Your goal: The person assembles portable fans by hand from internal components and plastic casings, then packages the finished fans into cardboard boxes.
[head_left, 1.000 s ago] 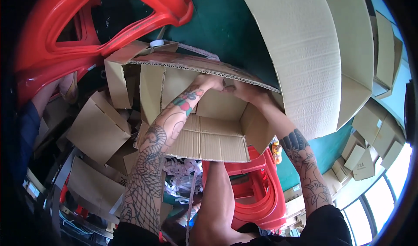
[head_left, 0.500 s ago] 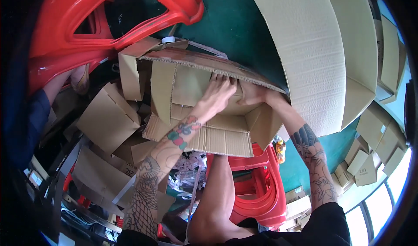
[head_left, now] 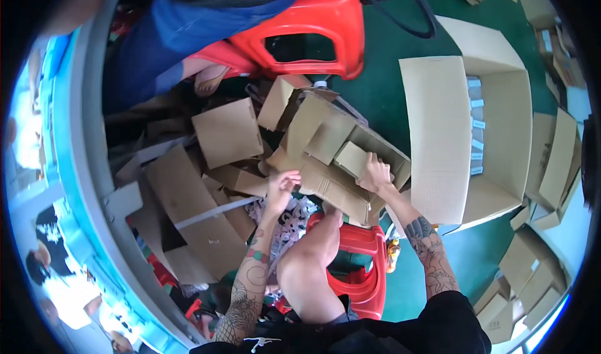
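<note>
The carton [head_left: 338, 192] opens upward, its long axis running upper left to lower right, the right hand [head_left: 375, 175] touching a small box [head_left: 351, 159] inside, grip unclear, the left hand [head_left: 282, 191] released.

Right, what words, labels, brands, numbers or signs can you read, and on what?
No text readable enough to quote.
Box at the right hand: no print I can make out.
Pale strips in the large box: marks too small.
Stacked box, lower right: dark print, too blurred.
Bottle: any label too small.
Black clothing: white emblem, no letters visible.
</note>
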Motion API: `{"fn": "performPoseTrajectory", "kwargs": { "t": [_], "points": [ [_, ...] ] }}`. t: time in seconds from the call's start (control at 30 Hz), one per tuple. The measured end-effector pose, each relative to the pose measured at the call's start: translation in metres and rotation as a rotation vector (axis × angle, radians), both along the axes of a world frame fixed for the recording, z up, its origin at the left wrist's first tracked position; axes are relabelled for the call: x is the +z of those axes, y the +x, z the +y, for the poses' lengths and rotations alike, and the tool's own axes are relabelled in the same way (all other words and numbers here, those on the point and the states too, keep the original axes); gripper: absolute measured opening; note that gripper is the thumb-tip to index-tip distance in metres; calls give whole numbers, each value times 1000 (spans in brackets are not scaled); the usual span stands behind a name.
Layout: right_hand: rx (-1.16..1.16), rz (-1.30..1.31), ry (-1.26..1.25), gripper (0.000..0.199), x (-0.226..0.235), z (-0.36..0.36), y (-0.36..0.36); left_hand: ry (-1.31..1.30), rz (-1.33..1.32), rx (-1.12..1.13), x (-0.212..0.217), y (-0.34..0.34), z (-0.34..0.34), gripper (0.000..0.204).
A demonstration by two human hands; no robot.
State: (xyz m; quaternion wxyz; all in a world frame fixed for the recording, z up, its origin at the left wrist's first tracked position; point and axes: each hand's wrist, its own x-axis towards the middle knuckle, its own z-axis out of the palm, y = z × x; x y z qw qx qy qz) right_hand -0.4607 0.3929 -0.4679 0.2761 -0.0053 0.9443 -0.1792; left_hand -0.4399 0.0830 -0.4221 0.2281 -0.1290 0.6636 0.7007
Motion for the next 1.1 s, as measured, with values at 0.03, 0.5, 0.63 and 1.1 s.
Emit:
{"fn": "performPoseTrajectory", "kwargs": {
  "t": [0.03,0.5,0.63,1.1],
  "points": [
    [-5,-16,-3,63,18,6,-2,9,1,21,21,1,5,37],
    [-49,308,-287,84,444,12,13,140,77,566,183,38,63,56],
    [-86,276,-635,80,560,3,23,1313,-267,877,273,59,135,42],
    [133,-328,-876,68,573,-179,-67,651,243,962,464,143,19,54]
  ]
}}
